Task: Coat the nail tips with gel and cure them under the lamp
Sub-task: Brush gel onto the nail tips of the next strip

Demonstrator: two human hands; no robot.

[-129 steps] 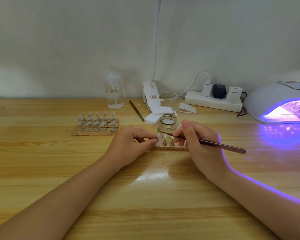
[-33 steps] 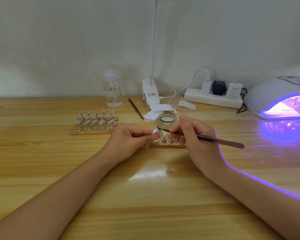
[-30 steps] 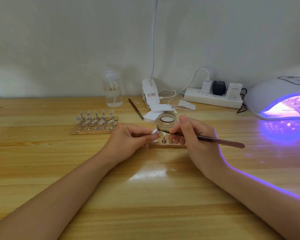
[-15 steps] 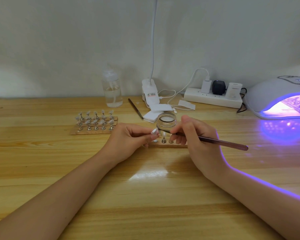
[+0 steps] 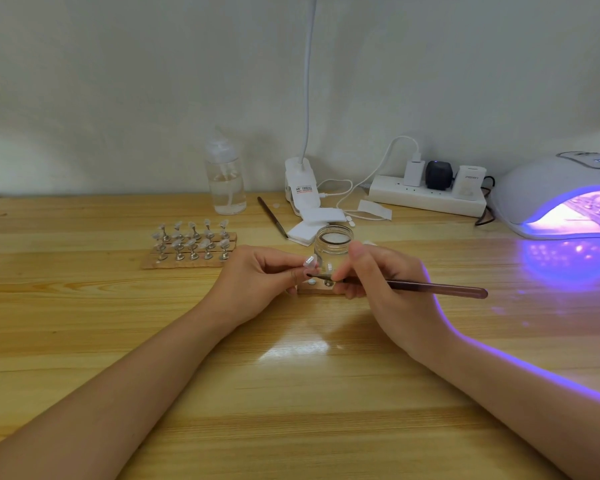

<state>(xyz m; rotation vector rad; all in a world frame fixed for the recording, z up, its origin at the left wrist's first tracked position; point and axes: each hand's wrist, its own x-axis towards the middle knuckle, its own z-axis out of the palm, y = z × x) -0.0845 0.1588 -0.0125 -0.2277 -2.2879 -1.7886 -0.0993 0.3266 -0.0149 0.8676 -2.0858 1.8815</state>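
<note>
A clear bottle (image 5: 225, 188) stands at the back of the table (image 5: 84, 341). Right of it sit a white clip lamp (image 5: 300, 183), white pads (image 5: 317, 225) and a power strip (image 5: 426, 199) with 3 plugs.

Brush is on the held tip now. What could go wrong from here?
1. The open glass jar stands right behind both hands; a knuckle or the brush handle could tip it.
2. The left hand pinches the nail tip close to the wet area, so gel may smear.
3. Stands on the wooden strip beneath could get knocked.
</note>
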